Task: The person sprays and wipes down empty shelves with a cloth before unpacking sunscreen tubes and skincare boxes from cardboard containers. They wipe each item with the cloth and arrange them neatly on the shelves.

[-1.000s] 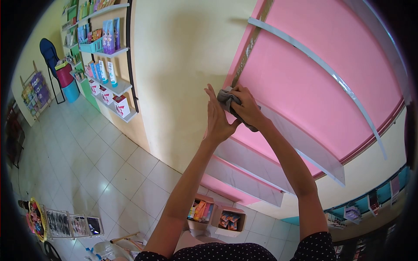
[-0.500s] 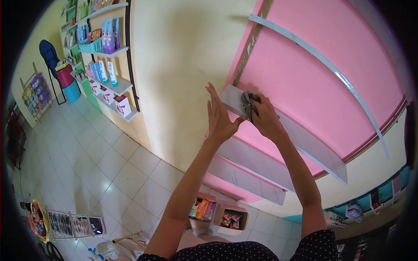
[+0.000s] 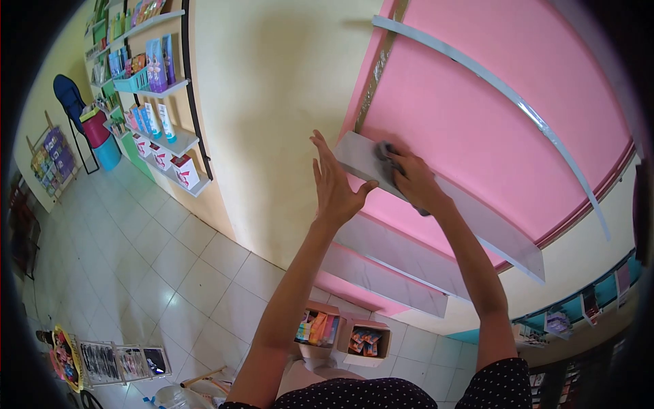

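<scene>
Glare spots the floor (image 3: 202, 269), shadow dims the wall (image 3: 276, 129), edges bow, cloth (image 3: 385, 154) blurs

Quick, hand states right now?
Left hand: open, holding nothing, near the shelf.
Right hand: closed on a grey cloth, over the same shelf.

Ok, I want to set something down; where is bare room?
Bare: the gray shelf past the right hand and cloth, along the pink panel; visible lower shelves; floor between stocked wall shelves and wire rack. Crowded: those stocked shelves, the cardboard boxes.

Cream wall (image 3: 266, 136) beside a pink panel (image 3: 470, 116), glossy pale floor tiles (image 3: 197, 269), stocked shelves (image 3: 185, 142) at left.
</scene>
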Available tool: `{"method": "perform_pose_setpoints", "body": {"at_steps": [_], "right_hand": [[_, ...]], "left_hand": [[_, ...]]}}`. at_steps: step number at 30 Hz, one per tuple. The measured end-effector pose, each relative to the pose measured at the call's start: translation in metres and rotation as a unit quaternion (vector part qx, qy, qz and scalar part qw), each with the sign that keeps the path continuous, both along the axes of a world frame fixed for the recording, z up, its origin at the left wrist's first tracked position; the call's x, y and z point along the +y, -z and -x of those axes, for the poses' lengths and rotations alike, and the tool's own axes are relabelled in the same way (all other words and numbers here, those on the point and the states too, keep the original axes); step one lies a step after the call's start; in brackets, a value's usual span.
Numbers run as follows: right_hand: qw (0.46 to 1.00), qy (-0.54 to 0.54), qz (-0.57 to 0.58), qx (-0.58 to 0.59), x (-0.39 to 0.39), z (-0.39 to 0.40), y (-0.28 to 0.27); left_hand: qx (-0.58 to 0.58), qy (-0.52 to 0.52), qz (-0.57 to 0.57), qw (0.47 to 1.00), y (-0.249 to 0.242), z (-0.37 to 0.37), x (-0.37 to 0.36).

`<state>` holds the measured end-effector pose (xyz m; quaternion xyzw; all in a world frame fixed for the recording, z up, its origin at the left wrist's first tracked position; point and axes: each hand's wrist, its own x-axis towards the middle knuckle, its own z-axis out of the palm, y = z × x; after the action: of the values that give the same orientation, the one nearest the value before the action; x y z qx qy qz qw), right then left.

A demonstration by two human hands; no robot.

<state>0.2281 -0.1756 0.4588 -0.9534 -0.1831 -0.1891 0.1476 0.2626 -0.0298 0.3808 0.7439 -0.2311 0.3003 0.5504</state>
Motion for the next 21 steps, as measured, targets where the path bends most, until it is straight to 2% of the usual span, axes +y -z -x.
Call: {"method": "perform_pose_setpoints", "body": {"at_steps": [2,4,5,8,10,12,14,16,18,20,21], "right_hand": [[0.999,-0.018,-0.02,0.027,0.016,-0.008,0.001],[0.991,-0.124,-0.046,-0.011,0.024,-0.007,0.007],[0.992,-0.122,-0.037,-0.004,0.024,0.004,0.002],[0.996,-0.079,-0.028,-0.013,-0.003,0.017,0.007],[0.998,-0.021,-0.055,0.022,-0.015,0.015,0.003],[0.995,0.041,-0.01,0.088,-0.023,0.006,0.0],[1.0,0.019,-0.014,0.018,-0.017,0.003,0.01],[0.999,-0.03,-0.044,-0.006,-0.015,0.014,0.014],[0.999,-0.01,-0.041,-0.005,-0.029,0.034,0.012],[0.999,0.0,-0.044,-0.007,-0.048,0.056,0.012],[0.998,0.035,-0.042,-0.006,-0.06,0.068,0.011]], "left_hand": [[0.002,0.002,-0.002,1.0,0.001,-0.001,0.001],[0.004,0.008,-0.009,1.0,0.001,-0.001,0.001],[0.007,0.005,-0.01,1.0,0.001,-0.002,0.002],[0.005,0.009,-0.005,1.0,0.001,-0.003,0.003],[0.002,0.025,0.003,1.0,0.002,0.0,0.001],[-0.015,-0.022,-0.024,0.999,0.003,-0.002,0.001],[-0.06,-0.019,0.017,0.998,0.012,-0.011,-0.002],[-0.033,-0.031,0.002,0.999,0.009,-0.006,-0.001],[-0.07,-0.003,0.015,0.997,0.007,-0.005,0.001],[-0.056,0.016,0.031,0.998,0.006,-0.004,0.0],[-0.027,0.005,0.003,1.0,0.005,-0.002,0.002]]}}
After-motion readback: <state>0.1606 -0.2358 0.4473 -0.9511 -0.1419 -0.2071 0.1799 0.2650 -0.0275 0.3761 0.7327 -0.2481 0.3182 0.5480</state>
